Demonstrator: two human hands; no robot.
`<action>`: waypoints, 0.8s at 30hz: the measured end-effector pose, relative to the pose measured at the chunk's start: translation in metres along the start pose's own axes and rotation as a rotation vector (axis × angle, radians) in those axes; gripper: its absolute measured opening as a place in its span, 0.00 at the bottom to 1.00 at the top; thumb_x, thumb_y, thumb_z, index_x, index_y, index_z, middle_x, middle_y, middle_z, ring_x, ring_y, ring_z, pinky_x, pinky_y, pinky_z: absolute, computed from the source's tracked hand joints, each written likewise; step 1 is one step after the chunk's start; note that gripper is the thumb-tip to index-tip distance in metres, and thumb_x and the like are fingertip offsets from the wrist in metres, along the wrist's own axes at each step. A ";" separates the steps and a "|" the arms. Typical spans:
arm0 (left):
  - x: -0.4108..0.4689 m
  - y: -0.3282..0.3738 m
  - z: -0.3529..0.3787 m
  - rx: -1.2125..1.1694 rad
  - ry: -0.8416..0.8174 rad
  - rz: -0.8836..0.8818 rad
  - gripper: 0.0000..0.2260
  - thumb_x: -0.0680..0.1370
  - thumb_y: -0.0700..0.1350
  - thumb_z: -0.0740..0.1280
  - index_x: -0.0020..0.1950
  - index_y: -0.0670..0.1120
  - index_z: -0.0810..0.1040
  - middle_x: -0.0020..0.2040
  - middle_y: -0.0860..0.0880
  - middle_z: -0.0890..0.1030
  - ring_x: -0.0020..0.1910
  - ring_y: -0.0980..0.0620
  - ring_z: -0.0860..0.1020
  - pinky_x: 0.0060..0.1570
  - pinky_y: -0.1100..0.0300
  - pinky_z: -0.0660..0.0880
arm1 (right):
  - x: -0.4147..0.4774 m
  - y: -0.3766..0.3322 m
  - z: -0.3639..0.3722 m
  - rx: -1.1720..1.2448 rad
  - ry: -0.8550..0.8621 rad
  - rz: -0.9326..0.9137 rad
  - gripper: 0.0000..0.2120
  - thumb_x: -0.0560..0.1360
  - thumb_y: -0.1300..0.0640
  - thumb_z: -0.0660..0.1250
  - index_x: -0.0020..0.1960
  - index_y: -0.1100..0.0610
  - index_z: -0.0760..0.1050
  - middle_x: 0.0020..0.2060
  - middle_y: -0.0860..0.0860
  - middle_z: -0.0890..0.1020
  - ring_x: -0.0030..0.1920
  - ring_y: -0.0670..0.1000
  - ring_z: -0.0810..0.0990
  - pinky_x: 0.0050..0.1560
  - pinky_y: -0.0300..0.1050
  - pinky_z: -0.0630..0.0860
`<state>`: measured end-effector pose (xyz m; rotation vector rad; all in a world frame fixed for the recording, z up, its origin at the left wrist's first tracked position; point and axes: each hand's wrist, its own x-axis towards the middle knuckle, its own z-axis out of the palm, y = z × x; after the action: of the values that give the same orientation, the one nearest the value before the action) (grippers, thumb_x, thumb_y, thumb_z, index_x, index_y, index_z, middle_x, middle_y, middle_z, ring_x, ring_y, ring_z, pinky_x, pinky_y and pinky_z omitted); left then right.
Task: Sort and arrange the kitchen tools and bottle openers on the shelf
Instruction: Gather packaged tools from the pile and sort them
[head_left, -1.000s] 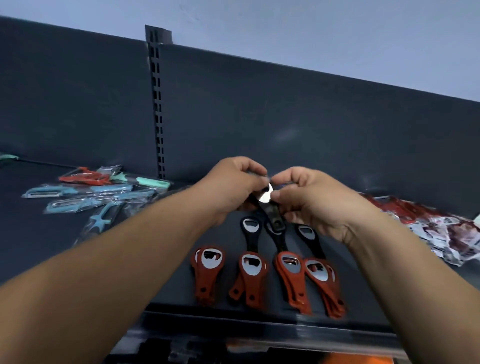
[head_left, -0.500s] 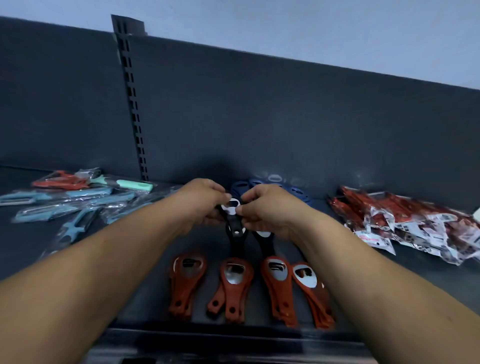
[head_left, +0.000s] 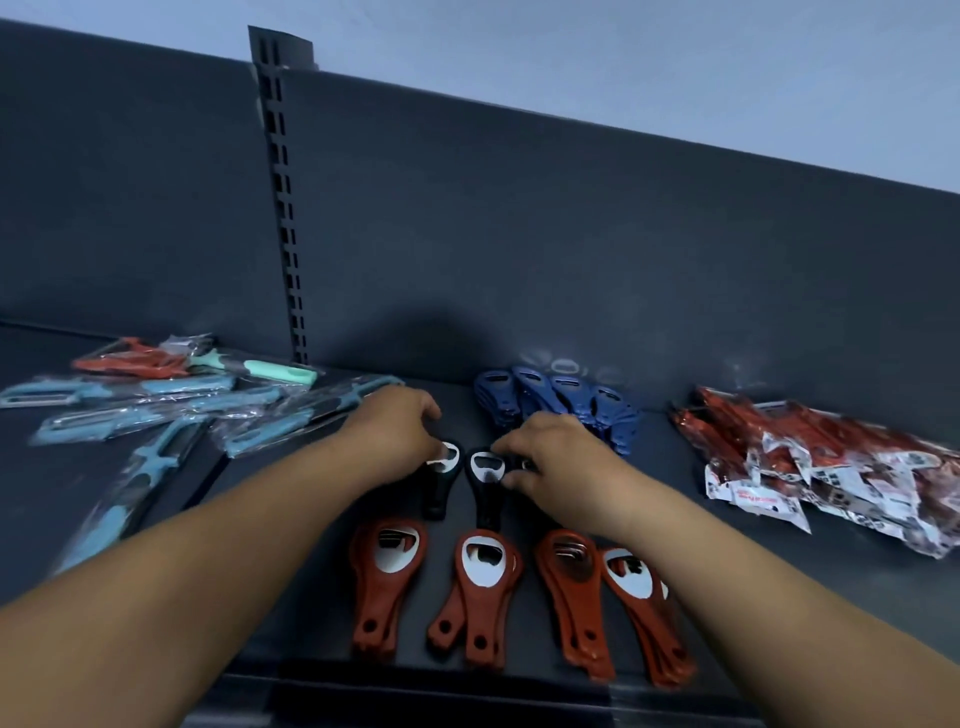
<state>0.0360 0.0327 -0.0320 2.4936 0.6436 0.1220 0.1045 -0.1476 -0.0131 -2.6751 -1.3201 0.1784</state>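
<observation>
On the dark shelf lie black bottle openers in a middle row. My left hand pinches the metal head of the left black opener. My right hand curls its fingers on the head of another black opener, mostly hidden under it. Between them lies a third black opener, untouched. Several red openers lie in stacks along the front edge. Blue openers sit in a row behind my right hand.
Bagged blue and red peelers are spread at the left. A heap of red packets lies at the right. The slotted upright and the dark back panel stand behind. The shelf's front edge runs just below the red openers.
Both hands have come down from holding one black opener in the air and have moved apart, each now at a black opener lying on the shelf. The camera has shifted.
</observation>
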 end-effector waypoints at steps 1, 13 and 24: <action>-0.003 0.000 -0.001 0.038 0.017 0.031 0.21 0.71 0.49 0.74 0.64 0.49 0.77 0.61 0.48 0.78 0.59 0.48 0.76 0.57 0.57 0.73 | 0.001 -0.001 0.003 -0.037 -0.001 0.004 0.20 0.78 0.47 0.62 0.69 0.46 0.69 0.62 0.49 0.71 0.65 0.53 0.63 0.66 0.52 0.65; -0.025 -0.011 -0.010 0.368 -0.113 0.184 0.18 0.75 0.59 0.67 0.62 0.54 0.78 0.62 0.49 0.74 0.63 0.45 0.66 0.62 0.53 0.68 | -0.003 -0.004 0.008 -0.146 -0.097 0.034 0.24 0.78 0.40 0.58 0.73 0.43 0.62 0.61 0.48 0.67 0.64 0.52 0.60 0.65 0.51 0.58; -0.027 -0.011 -0.009 0.365 -0.090 0.193 0.18 0.75 0.59 0.67 0.60 0.52 0.78 0.61 0.49 0.74 0.63 0.46 0.67 0.62 0.53 0.68 | -0.005 -0.006 0.007 -0.113 -0.088 0.054 0.23 0.78 0.40 0.58 0.72 0.43 0.63 0.63 0.48 0.67 0.64 0.52 0.61 0.66 0.52 0.57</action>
<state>0.0054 0.0327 -0.0294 2.8918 0.4149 -0.0415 0.0956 -0.1469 -0.0182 -2.8293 -1.3209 0.2382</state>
